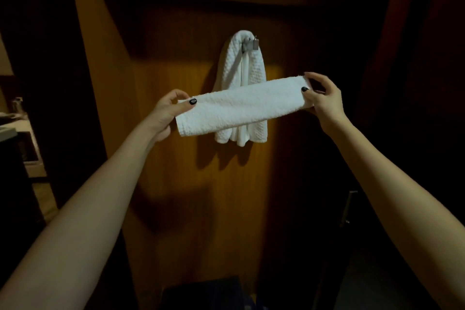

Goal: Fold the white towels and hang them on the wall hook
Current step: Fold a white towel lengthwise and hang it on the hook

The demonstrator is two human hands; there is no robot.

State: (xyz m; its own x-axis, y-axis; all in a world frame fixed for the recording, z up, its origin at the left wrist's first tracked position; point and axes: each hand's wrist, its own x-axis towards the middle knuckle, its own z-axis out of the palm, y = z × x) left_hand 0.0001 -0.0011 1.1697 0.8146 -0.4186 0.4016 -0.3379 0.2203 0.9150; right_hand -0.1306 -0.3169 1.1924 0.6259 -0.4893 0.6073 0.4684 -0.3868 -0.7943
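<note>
Wood wall panel [181, 184] fills most of my view, lit warm down the middle and dark at both sides.

Hung towel [254, 68]: white, already draped over the hook, with both halves dropping side by side against the panel.

Folded towel [241, 106]: also white, a long narrow band held roughly level in the air. It crosses in front of the hung towel's lower half, below the hook. My read is that it is kept stretched end to end so the fold does not fall open before it goes up.

Left hand [163, 116]: grip clamped on the band's left end, thumb on the front face, fingers behind.

Right hand [324, 100]: grip clamped on the right end, thumb in front, fingers curled round the back.

Hook [251, 44]: small, metal, mostly buried under the hung towel. Only a plate and a prong show. I cannot tell whether there is room for a second towel.

Far left, a pale table [15, 131] carries things too dim to name. Low right, a metal handle [348, 209] barely shows. The bottom edge cuts off something dark.
</note>
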